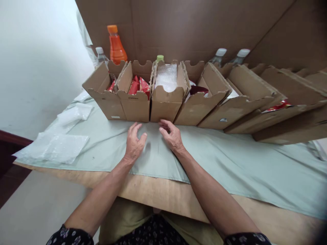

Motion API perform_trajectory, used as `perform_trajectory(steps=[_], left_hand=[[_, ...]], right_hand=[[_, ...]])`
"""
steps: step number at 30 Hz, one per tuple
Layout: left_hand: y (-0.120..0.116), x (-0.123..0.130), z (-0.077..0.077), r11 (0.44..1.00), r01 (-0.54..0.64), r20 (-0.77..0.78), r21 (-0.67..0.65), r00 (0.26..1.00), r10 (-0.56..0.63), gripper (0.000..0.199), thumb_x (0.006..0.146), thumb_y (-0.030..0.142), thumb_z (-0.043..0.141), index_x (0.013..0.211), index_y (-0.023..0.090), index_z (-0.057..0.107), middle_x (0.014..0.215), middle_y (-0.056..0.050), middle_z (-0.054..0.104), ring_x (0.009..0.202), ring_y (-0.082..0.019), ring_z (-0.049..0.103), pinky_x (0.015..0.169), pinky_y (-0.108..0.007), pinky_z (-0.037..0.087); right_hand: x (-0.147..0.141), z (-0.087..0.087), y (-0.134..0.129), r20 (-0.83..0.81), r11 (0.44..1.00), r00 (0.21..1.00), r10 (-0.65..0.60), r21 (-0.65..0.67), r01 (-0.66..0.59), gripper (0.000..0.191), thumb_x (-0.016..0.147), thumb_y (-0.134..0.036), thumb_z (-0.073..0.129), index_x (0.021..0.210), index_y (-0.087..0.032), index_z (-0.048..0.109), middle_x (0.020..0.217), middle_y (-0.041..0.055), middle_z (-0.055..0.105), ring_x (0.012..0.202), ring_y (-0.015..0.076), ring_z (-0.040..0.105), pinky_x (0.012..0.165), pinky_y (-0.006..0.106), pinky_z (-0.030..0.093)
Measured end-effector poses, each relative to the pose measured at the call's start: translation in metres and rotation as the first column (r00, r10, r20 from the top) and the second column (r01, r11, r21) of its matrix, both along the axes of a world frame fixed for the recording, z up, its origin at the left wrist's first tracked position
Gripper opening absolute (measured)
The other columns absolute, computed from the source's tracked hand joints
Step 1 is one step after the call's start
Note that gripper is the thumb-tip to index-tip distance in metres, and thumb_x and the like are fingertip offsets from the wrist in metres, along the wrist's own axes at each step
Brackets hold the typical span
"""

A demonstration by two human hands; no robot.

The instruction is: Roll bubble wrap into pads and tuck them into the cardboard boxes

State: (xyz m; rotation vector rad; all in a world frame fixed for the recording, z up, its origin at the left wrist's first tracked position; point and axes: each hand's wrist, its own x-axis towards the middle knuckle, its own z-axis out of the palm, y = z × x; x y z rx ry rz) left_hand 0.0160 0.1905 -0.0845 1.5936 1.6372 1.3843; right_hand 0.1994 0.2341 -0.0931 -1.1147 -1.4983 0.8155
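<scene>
My left hand (135, 141) hovers over or rests on the pale green cloth (107, 139), thumb apart from the fingers and nothing in it. Facing it, my right hand (172, 136) has its fingers loosely curled, thumb apart, also holding nothing. Both are just in front of a row of cardboard boxes. The nearest are a box with red packets (135, 109) and a middle box (165, 110) with a bubble-wrapped item (166, 76) inside. Whether the fingertips touch the boxes I cannot tell.
Bubble wrap pieces (65, 146) lie at the left on the cloth. Behind the boxes stand an orange bottle (117, 47) and several white- or green-capped bottles. More open boxes (245, 109) extend right. A large cardboard panel (178, 30) backs the row; the wooden table edge (158, 190) is nearest me.
</scene>
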Motion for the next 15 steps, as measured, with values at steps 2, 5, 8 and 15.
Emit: perform_trajectory(steps=[2, 5, 8, 15], left_hand=[[0.003, -0.002, -0.002, 0.999, -0.031, 0.047, 0.014, 0.998, 0.030, 0.046, 0.088, 0.028, 0.063, 0.134, 0.019, 0.063, 0.148, -0.017, 0.058, 0.140, -0.034, 0.056, 0.107, -0.051, 0.055], [0.009, -0.006, -0.004, 0.994, -0.106, 0.175, 0.035, 0.980, 0.098, 0.054, 0.089, 0.029, 0.063, 0.141, 0.018, 0.055, 0.149, -0.018, 0.058, 0.145, -0.033, 0.051, 0.122, -0.053, 0.041], [0.015, -0.014, -0.003, 0.981, -0.196, 0.368, 0.012, 0.913, 0.178, 0.059, 0.087, 0.031, 0.067, 0.142, 0.017, 0.052, 0.152, -0.019, 0.056, 0.148, -0.033, 0.048, 0.126, -0.051, 0.036], [0.027, -0.036, 0.005, 0.925, -0.379, 0.574, -0.018, 0.754, 0.320, 0.051, 0.087, 0.035, 0.065, 0.135, 0.020, 0.057, 0.151, -0.015, 0.057, 0.146, -0.029, 0.051, 0.124, -0.041, 0.037]], right_hand=[[-0.004, 0.005, -0.004, 0.002, 1.000, 1.000, -0.010, 0.008, 0.010, 0.036, 0.085, -0.041, 0.062, 0.113, -0.020, 0.070, 0.099, 0.0097, 0.079, 0.089, 0.0239, 0.073, 0.084, 0.044, 0.060], [-0.023, 0.029, -0.006, -0.010, 0.997, 1.000, 0.011, 0.074, -0.010, 0.042, 0.089, -0.038, 0.058, 0.127, -0.022, 0.065, 0.097, 0.0058, 0.078, 0.084, 0.0198, 0.071, 0.081, 0.039, 0.060], [-0.050, 0.071, 0.002, 0.062, 0.981, 0.997, 0.035, 0.187, -0.046, 0.057, 0.092, -0.031, 0.054, 0.148, -0.026, 0.052, 0.093, 0.0012, 0.076, 0.077, 0.0174, 0.068, 0.081, 0.037, 0.059], [-0.079, 0.135, 0.039, 0.468, 0.995, 0.882, -0.048, 0.100, 0.001, 0.025, 0.093, -0.020, 0.055, 0.108, -0.022, 0.074, 0.073, 0.0005, 0.071, 0.072, 0.0187, 0.068, 0.077, 0.032, 0.053]])
